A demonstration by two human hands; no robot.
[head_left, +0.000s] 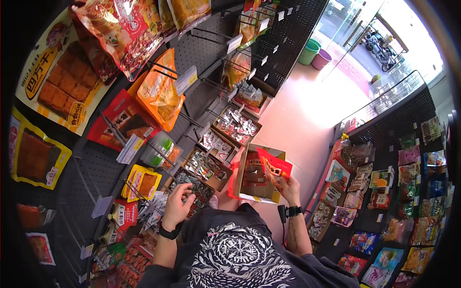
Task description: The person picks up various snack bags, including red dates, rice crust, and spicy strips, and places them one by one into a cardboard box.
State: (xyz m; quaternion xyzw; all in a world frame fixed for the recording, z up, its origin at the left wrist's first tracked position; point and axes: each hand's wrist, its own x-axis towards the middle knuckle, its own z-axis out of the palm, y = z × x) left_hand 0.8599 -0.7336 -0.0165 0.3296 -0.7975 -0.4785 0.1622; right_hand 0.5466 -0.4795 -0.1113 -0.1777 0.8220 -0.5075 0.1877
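My right hand (290, 189) grips the lower end of a red snack packet (275, 167) with a see-through window, held over the right side of an open cardboard box (281, 198). Inside that box lies another red packet (253, 171). My left hand (179, 201) holds nothing, its fingers apart and slightly curled, above trays of small wrapped snacks (201, 194). To its left, yellow-edged packets (143, 183) hang on a metal hook. A similar red packet (124, 120) hangs on a hook farther up the left rack.
Pegboard racks with projecting hooks and price holders (130, 148) run along the left. Open cartons of small snacks (237, 124) line the rack's base. More shelves of packets (381, 199) stand at right. Green (308, 52) and purple tubs (321, 59) sit by the glass front.
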